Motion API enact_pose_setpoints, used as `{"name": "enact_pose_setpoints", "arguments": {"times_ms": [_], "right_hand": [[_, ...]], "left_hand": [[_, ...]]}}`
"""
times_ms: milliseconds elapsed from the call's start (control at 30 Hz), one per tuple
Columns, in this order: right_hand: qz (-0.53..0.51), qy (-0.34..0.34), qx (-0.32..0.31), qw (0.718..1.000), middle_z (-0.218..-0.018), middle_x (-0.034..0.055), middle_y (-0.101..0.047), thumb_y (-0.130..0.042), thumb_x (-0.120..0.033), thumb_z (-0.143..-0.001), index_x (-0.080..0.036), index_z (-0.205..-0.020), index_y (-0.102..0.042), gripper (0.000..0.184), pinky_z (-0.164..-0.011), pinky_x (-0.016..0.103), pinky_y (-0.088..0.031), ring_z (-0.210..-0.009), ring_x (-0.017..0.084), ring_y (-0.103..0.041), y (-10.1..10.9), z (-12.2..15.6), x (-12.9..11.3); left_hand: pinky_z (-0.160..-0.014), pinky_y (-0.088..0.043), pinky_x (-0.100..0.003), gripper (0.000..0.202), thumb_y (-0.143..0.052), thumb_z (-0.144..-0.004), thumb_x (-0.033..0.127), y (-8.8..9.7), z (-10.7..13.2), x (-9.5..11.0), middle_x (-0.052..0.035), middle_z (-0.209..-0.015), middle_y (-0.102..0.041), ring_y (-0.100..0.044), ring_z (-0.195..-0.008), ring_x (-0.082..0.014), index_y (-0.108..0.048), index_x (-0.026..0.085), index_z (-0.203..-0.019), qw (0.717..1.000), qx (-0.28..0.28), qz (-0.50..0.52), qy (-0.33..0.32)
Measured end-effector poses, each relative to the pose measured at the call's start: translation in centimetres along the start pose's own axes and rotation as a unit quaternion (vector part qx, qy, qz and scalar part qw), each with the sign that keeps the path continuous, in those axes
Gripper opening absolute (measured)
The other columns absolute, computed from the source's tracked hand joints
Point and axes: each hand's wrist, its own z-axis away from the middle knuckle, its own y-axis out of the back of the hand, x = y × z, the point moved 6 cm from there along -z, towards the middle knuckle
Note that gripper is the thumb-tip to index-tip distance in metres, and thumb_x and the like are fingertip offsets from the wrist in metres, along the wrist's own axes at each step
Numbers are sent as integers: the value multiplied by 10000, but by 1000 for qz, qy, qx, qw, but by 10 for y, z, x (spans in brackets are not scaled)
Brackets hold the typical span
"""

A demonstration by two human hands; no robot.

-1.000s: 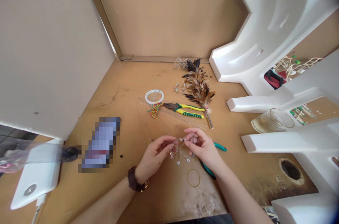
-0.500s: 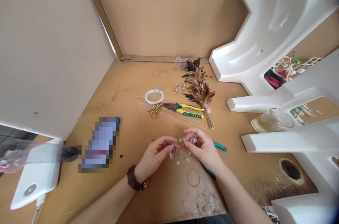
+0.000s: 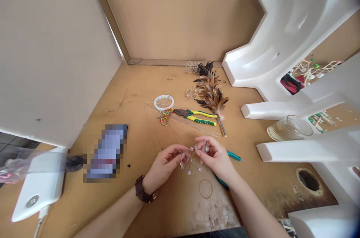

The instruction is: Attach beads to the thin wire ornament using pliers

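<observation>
Beaded wire point(image 3: 189, 172), lower centre of frame, pinched by both left hand point(image 3: 165, 163) and right hand point(image 3: 216, 158). Step seems wire-shaping beside a bead point(image 3: 191, 148); next move likely calls for firm left pinch, small right turn.

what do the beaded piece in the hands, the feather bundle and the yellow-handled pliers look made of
Beaded piece: thin, shiny wire, likely metal; beads clear and glinting, glass or plastic.
Feather bundle: apparently natural feathers, softly glossy, with ragged edges.
Pliers: dark, dull head, likely steel; smooth yellow-and-green grips, probably plastic or rubber.
</observation>
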Motion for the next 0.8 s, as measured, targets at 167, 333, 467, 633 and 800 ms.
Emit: {"name": "enact_pose_setpoints", "arguments": {"times_ms": [167, 333, 467, 633, 800], "right_hand": [[9, 4, -1, 1000, -754, -17, -541, -615, -285, -741, -222, -992, -542, 268, -464, 214, -431, -508, 71, -478, 0, 0, 1], [86, 40, 15, 995, -759, 0, -567, -592, -251, -757, -211, -1012, -550, 262, -486, 214, -429, -547, 82, -486, 1, 0, 2], [86, 35, 7, 996, -771, 6, -583, -596, -244, -756, -213, -1017, -544, 268, -517, 227, -442, -576, 90, -511, 0, -1, 5], [-34, 15, -37, 999, -799, 5, -599, -634, -243, -734, -220, -1009, -524, 297, -612, 260, -475, -667, 111, -578, -3, -2, 3], [-67, 15, -41, 997, -878, 30, -637, -663, -234, -719, -224, -1014, -536, 322, -757, 305, -473, -825, 140, -600, 0, -4, 1]], "left_hand": [[-666, -467, -269, 221, -570, -799, 276, -2, 0, -3, -69, -888, -658, -594, -747, -145, -576, 160, -987, 999, -30, 32, 6], [-695, -457, -283, 266, -511, -817, 222, -1, 0, -10, -68, -907, -653, -593, -772, -155, -520, 176, -1079, 995, -42, 79, 43], [-777, -445, -320, 283, -447, -865, 329, -2, 0, -10, -86, -973, -641, -579, -896, -188, -517, 176, -1092, 993, -45, 103, 45], [-754, -445, -275, 306, -600, -785, 303, -5, 1, -8, -49, -977, -630, -577, -850, -154, -527, 201, -1064, 996, -49, 65, 48], [-752, -448, -268, 241, -510, -840, 348, 2, 0, -6, -39, -957, -635, -573, -815, -142, -572, 204, -1022, 999, 8, 9, 31]]}}
